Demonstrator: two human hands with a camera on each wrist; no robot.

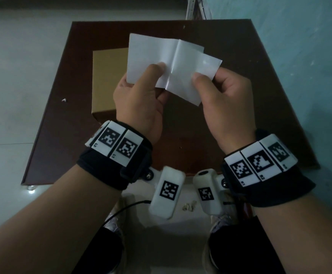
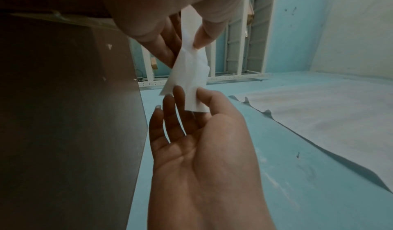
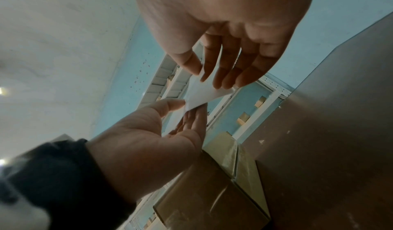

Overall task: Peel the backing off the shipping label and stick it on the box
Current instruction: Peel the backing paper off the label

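Observation:
A white shipping label sheet [image 1: 151, 54] is held up over the dark brown table [image 1: 250, 107]. It creases down its middle, and its glossy right half [image 1: 189, 76] shows two layers parted at the far right edge. My left hand [image 1: 157, 70] pinches the sheet's left part between thumb and fingers. My right hand [image 1: 198, 78] pinches the right part the same way. The tan cardboard box [image 1: 108, 80] lies on the table below, left of the sheet, partly hidden by my left hand. In the right wrist view the box [image 3: 212, 191] shows taped seams beneath the pinched sheet [image 3: 204, 95].
A small white scrap [image 1: 63, 100] lies on the table's left part. Pale floor tiles [image 1: 23, 76] lie to the left and a teal wall [image 1: 299, 56] stands close on the right. White shelving [image 2: 234, 48] stands beyond the table. A black cable [image 1: 121, 209] hangs near my legs.

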